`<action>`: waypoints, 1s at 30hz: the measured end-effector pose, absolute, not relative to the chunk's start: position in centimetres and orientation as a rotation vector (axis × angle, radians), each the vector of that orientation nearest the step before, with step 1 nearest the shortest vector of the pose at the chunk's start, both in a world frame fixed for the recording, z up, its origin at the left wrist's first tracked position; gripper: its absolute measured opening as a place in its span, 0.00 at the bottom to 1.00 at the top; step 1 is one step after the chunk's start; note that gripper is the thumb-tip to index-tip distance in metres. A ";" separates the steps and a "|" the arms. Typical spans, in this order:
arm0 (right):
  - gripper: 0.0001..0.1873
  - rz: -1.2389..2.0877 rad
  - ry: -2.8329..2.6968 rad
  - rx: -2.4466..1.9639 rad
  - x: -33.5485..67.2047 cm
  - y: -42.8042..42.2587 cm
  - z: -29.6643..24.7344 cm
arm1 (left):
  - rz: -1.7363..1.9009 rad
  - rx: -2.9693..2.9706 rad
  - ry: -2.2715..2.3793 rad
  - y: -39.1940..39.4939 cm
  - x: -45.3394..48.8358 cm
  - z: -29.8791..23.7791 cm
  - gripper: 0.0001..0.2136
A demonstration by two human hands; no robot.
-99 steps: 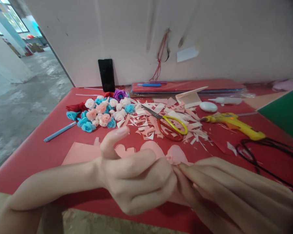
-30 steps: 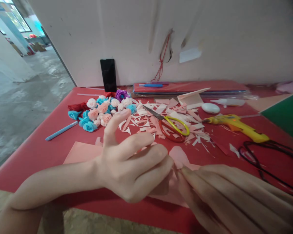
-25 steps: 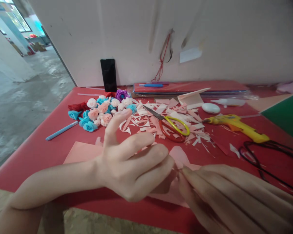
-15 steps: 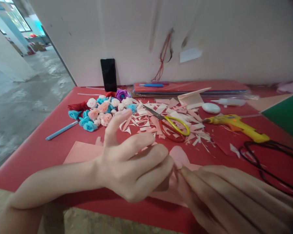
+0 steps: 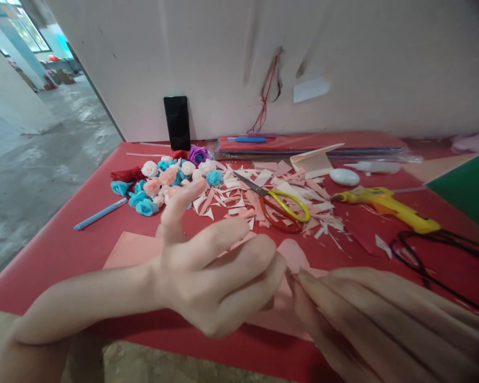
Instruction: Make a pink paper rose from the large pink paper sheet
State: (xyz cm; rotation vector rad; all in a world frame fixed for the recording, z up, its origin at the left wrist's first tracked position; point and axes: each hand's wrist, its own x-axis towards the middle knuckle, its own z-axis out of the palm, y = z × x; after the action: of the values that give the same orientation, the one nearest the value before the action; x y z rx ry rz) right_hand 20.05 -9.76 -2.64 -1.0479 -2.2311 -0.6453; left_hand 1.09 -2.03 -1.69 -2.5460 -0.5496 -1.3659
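I see my left hand and right hand meet fingertip to fingertip. Both pinch the pink paper cut-out between them, left forefinger raised. Scissors lie beyond the hands, paper roses beyond the left.

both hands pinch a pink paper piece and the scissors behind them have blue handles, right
Not blue: the head view shows the scissors with one yellow and one red handle. The left hand and right hand do pinch the pink paper piece.
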 end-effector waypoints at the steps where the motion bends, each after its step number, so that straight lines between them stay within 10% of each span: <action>1: 0.13 -0.597 -2.212 -1.070 20.1 -9.6 -2.5 | -1.358 -2.429 -0.449 -2.0 1.2 -1.1 0.02; 30: 0.18 0.725 -2.302 -0.805 20.8 -5.0 -1.0 | -1.048 -3.729 -0.120 0.4 1.5 1.2 0.03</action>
State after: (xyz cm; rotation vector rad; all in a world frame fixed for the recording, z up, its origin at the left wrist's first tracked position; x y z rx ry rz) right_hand 20.81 -4.97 -0.96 -0.8053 -2.3017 0.7249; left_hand 1.46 0.37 1.19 -3.7286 -0.1198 -1.0476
